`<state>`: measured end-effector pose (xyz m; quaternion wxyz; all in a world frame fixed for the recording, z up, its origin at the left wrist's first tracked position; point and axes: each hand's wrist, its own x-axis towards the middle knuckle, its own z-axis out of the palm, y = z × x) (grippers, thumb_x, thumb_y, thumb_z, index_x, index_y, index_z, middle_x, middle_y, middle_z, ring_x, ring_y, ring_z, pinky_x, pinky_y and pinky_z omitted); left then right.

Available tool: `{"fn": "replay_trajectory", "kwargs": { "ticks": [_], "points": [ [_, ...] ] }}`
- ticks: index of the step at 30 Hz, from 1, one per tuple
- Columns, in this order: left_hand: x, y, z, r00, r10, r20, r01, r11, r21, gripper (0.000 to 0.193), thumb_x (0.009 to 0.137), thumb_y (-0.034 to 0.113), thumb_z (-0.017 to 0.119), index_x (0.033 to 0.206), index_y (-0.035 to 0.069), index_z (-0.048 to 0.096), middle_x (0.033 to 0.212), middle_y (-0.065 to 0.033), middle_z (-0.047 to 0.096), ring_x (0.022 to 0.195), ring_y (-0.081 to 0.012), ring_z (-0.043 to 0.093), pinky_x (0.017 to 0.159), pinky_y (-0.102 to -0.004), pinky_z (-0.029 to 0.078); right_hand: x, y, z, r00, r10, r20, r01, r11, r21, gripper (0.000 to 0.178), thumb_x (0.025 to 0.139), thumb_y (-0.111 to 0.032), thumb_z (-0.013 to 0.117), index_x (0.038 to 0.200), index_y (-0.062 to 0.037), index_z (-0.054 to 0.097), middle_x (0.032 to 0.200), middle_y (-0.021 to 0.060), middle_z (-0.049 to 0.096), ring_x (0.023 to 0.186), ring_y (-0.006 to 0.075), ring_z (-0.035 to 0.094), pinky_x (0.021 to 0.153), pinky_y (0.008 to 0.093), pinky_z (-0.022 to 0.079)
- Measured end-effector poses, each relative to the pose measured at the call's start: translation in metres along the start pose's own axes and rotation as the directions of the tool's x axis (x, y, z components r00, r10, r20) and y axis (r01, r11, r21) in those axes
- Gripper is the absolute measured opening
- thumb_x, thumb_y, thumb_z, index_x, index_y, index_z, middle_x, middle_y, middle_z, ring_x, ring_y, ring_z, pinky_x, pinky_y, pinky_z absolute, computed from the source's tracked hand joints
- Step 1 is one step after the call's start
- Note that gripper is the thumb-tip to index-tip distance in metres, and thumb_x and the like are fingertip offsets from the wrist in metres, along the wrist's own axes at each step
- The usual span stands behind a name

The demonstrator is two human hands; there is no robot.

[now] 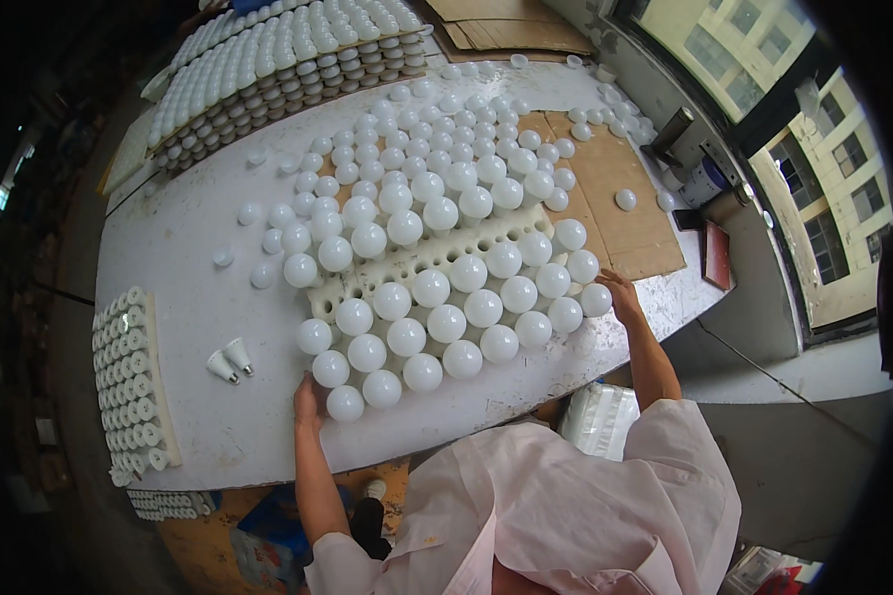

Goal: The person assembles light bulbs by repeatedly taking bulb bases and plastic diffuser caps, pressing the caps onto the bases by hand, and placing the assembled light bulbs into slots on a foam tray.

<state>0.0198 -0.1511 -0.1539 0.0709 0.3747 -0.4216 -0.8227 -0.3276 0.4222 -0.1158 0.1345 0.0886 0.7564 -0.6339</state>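
Observation:
Rows of round white light bulbs [445, 323] stand close together in front of me, filling a tray that they mostly hide. My left hand [309, 399] grips the tray's near left end, its fingertips partly hidden by the bulbs. At the right end, my right hand [619, 296] holds on beside the last bulb, fingers curled at the edge. Just behind these rows shows a cream foam strip [437, 256] with a line of bare holes; whether it belongs to the same tray I cannot tell. More white globes [404, 228] crowd together beyond the strip.
Two loose bulbs with metal caps [230, 360] lie to the left. A rack of white bulb parts [129, 382] sits at the table's left edge. Stacked trays of bulbs [288, 79] rise at the far left. Flat cardboard [615, 213] and a dark red box [715, 255] lie right.

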Motion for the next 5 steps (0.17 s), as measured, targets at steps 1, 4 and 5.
{"fn": "replay_trajectory", "kwargs": {
  "ticks": [1, 4, 5],
  "points": [
    [0.000, 0.012, 0.008, 0.996, -0.084, 0.024, 0.086, 0.992, -0.096, 0.052, 0.097, 0.042, 0.043, 0.126, -0.001, 0.049, 0.116, -0.0121, 0.058, 0.108, -0.0266, 0.054, 0.093, -0.0390, 0.043, 0.009, -0.008, 0.008, 0.992, 0.027, 0.121, -0.035, 0.997, 0.070, 0.042, 0.086, -0.009, 0.049, 0.126, 0.0051, 0.050, 0.118, 0.0172, 0.060, 0.104, 0.0254, 0.061, 0.089, 0.0327, 0.049],
    [0.015, 0.014, 0.000, 0.954, -0.070, -0.292, 0.143, 0.961, 0.235, 0.072, 0.087, 0.058, 0.054, 0.128, -0.001, 0.048, 0.117, -0.0113, 0.058, 0.104, -0.0235, 0.054, 0.091, -0.0364, 0.044, 0.039, -0.034, 0.053, 0.892, 0.077, 0.445, -0.190, 0.958, 0.216, 0.045, 0.088, -0.016, 0.051, 0.129, 0.0035, 0.048, 0.121, 0.0163, 0.058, 0.107, 0.0279, 0.059, 0.093, 0.0357, 0.047],
    [0.017, 0.010, -0.015, 0.928, -0.049, -0.368, 0.162, 0.946, 0.282, 0.083, 0.083, 0.061, 0.057, 0.135, -0.002, 0.041, 0.120, -0.0096, 0.057, 0.105, -0.0209, 0.053, 0.092, -0.0348, 0.043, 0.044, -0.049, 0.078, 0.800, 0.086, 0.593, -0.304, 0.911, 0.279, 0.049, 0.091, -0.021, 0.053, 0.132, 0.0047, 0.044, 0.125, 0.0174, 0.056, 0.113, 0.0326, 0.056, 0.098, 0.0393, 0.045]
  ]
}}
